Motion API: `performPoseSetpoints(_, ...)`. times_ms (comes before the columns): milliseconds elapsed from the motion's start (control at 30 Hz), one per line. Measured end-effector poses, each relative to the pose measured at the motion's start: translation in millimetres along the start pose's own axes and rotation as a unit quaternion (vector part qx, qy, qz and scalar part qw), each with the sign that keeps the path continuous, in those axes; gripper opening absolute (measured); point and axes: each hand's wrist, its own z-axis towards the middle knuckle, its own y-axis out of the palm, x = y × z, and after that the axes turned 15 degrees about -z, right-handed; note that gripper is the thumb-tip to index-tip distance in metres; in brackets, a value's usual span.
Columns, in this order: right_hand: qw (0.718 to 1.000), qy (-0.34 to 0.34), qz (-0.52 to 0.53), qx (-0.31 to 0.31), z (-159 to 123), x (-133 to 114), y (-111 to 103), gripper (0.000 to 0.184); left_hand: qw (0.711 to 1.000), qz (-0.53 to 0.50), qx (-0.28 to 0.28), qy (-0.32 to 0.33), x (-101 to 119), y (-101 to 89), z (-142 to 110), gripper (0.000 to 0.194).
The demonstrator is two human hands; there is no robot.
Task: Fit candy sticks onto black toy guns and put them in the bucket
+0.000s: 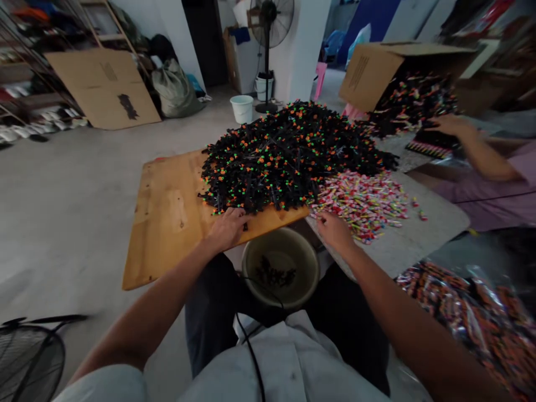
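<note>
My left hand (228, 226) rests on the wooden board (167, 223) at the near edge of a big heap of black pieces with orange and green tips (285, 153); its fingers curl into the heap, and what they hold is hidden. My right hand (333, 229) reaches to the near edge of a smaller pile of pink, multicoloured pieces (364, 204) on a grey board (419, 234), fingers bent down on them. A round bowl (280, 268) with a few dark pieces sits between my knees, below both hands.
Another person in a purple top (498, 190) sits at the right, a hand (450, 125) on more pieces by a tipped cardboard box (377, 72). A plastic bag of pieces (473, 312) lies at my right. A fan (29, 357), bucket (242, 108) and flat cardboard (104, 86) stand on the floor.
</note>
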Motion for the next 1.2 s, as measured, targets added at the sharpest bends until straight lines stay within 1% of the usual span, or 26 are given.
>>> performPoseSetpoints(33, 0.999, -0.007, -0.044, -0.002, 7.3, -1.3, 1.0, 0.036, 0.999, 0.032, -0.015, -0.003, -6.0, -3.0, -0.7, 0.055)
performPoseSetpoints(133, 0.989, -0.017, -0.139, -0.045, 17.9, -7.3, 5.7, 0.038, 0.994, 0.09, -0.063, 0.016, -18.7, -3.7, -2.8, 0.064)
performPoseSetpoints(233, 0.981, -0.027, -0.183, -0.058, 18.6, -10.5, 8.2, 0.04, 0.989, 0.11, -0.091, 0.041, -27.9, -0.9, -0.8, 0.058)
performPoseSetpoints(333, 0.983, -0.017, -0.177, -0.048, 17.4, -11.2, 6.2, 0.034, 0.987, 0.117, -0.087, 0.068, -33.7, -3.7, 5.2, 0.042)
performPoseSetpoints(400, 0.99, 0.009, -0.135, -0.03, 13.4, -14.4, 3.2, 0.031, 0.986, 0.112, -0.071, 0.098, -32.8, -8.5, 8.9, 0.029)
performPoseSetpoints(433, 0.995, 0.023, -0.094, -0.017, 9.4, -17.9, 1.3, 0.03, 0.986, 0.105, -0.056, 0.116, -29.9, -11.0, 10.3, 0.026)
performPoseSetpoints(500, 0.999, 0.029, 0.038, 0.006, -3.8, -29.4, -4.1, 0.028, 0.985, 0.081, -0.009, 0.15, -18.4, -14.5, 11.5, 0.026)
performPoseSetpoints(533, 0.993, 0.016, 0.12, 0.011, -12.8, -37.3, -7.9, 0.027, 0.984, 0.064, 0.018, 0.163, -9.7, -15.1, 11.4, 0.026)
performPoseSetpoints(567, 0.979, -0.006, 0.204, 0.01, -22.9, -46.4, -12.5, 0.027, 0.982, 0.045, 0.041, 0.177, 0.7, -14.9, 11.1, 0.027)
performPoseSetpoints(633, 0.94, -0.059, 0.336, -0.007, -43.6, -66.3, -24.2, 0.03, 0.976, 0.012, 0.077, 0.202, 24.5, -12.9, 9.9, 0.027)
performPoseSetpoints(700, 0.912, -0.088, 0.4, -0.016, -61.2, -84.6, -37.2, 0.032, 0.967, -0.004, 0.117, 0.227, 49.1, -10.5, 9.0, 0.028)
performPoseSetpoints(733, 0.905, -0.099, 0.414, -0.014, -67.9, -92.0, -43.4, 0.031, 0.962, -0.006, 0.141, 0.234, 60.5, -9.7, 8.9, 0.029)
performPoseSetpoints(800, 0.9, -0.113, 0.42, 0.002, -76.7, -101.5, -53.8, 0.028, 0.956, -0.01, 0.182, 0.23, 80.1, -9.7, 9.5, 0.03)
performPoseSetpoints(867, 0.897, -0.122, 0.425, 0.012, -80.5, -104.6, -60.8, 0.026, 0.955, -0.019, 0.196, 0.22, 94.7, -11.7, 11.1, 0.031)
performPoseSetpoints(1000, 0.885, -0.122, 0.449, 0.003, -81.8, -101.4, -66.5, 0.024, 0.961, -0.028, 0.177, 0.209, 111.4, -18.3, 14.5, 0.028)
performPoseSetpoints(1100, 0.882, -0.125, 0.455, -0.007, -82.0, -99.0, -65.9, 0.022, 0.965, -0.041, 0.165, 0.197, 116.7, -21.3, 15.5, 0.027)
performPoseSetpoints(1200, 0.877, -0.118, 0.466, -0.016, -82.1, -98.4, -64.4, 0.023, 0.962, -0.06, 0.161, 0.211, 117.9, -21.0, 15.1, 0.03)
